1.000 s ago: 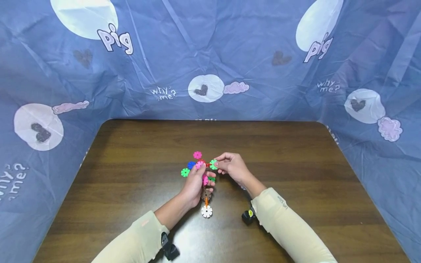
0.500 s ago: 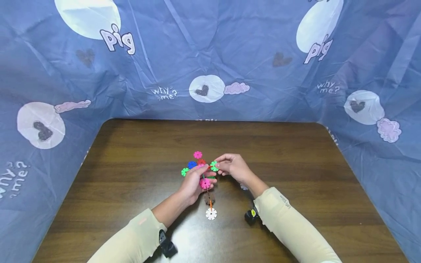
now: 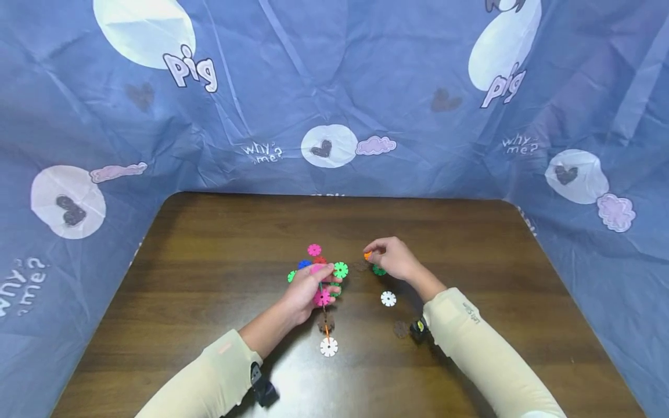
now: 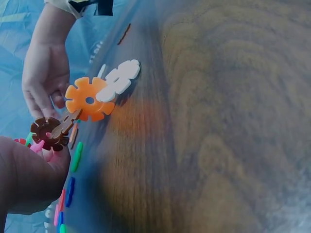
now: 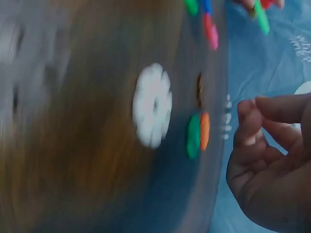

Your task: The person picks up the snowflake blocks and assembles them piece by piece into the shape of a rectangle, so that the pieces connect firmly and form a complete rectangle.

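My left hand (image 3: 303,293) grips a chain of slotted snowflake building discs. In it are a pink disc (image 3: 322,298), a brown disc (image 4: 46,132), an orange disc (image 4: 77,94) and a white disc (image 3: 328,347) at the near end. A light green disc (image 3: 341,270) stands out by the left fingertips. My right hand (image 3: 397,258) is apart from the chain, thumb and forefinger tips close together with nothing seen between them in the right wrist view. Its fingertips overlap a loose orange disc (image 3: 367,255) in the head view; a dark green disc (image 3: 378,270) lies beside that.
Loose white (image 3: 388,299) and brown (image 3: 401,330) discs lie near the right forearm, and another brown disc (image 3: 362,265) lies between the hands. Pink (image 3: 314,249), blue (image 3: 305,264) and green (image 3: 291,277) discs lie past the left hand. A printed blue cloth (image 3: 334,87) backs the table.
My right hand has left the light green disc, which now stays with the chain, and has moved right to the orange disc. My left hand keeps its hold on the chain, moving little.
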Motion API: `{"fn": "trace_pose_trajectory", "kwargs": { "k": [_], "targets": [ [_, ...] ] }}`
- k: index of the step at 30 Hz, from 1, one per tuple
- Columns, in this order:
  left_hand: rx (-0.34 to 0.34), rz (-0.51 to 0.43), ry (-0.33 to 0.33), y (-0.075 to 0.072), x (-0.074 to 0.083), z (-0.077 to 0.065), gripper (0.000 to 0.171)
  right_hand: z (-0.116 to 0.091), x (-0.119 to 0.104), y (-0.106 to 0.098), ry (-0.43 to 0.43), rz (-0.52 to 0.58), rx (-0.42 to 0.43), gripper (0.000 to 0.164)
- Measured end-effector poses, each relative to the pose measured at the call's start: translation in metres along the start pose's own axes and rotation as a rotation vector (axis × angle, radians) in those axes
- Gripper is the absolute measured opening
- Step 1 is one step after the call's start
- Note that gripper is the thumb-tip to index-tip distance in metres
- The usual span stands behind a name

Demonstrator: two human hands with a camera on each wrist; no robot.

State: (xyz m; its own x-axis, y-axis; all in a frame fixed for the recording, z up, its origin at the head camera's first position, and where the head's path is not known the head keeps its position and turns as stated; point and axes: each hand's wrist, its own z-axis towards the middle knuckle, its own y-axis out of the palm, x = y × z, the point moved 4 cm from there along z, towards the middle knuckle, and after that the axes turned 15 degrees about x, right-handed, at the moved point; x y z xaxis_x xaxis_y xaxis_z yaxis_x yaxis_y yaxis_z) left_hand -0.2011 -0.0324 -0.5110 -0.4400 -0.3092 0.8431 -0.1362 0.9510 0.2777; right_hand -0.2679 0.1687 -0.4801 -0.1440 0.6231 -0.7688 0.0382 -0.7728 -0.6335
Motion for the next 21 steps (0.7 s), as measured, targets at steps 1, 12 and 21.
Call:
{"fn": "trace_pose_trajectory", "kwargs": {
  "k": [1, 12, 21],
  "targets": [
    [-0.001, 0.004, -0.001, 0.000, 0.000, 0.000, 0.021, 0.001, 0.002, -0.002, -0.038, -0.074, -0.005, 0.016],
    [-0.002, -0.005, 0.011, 0.001, -0.004, -0.001, 0.021, -0.001, -0.002, 0.023, -0.314, -0.568, -0.125, 0.027],
    [0.052, 0.010, 0.029, -0.002, -0.002, -0.002, 0.026, 0.001, -0.006, 0.025, -0.323, -0.392, -0.058, 0.020]
  ]
}}
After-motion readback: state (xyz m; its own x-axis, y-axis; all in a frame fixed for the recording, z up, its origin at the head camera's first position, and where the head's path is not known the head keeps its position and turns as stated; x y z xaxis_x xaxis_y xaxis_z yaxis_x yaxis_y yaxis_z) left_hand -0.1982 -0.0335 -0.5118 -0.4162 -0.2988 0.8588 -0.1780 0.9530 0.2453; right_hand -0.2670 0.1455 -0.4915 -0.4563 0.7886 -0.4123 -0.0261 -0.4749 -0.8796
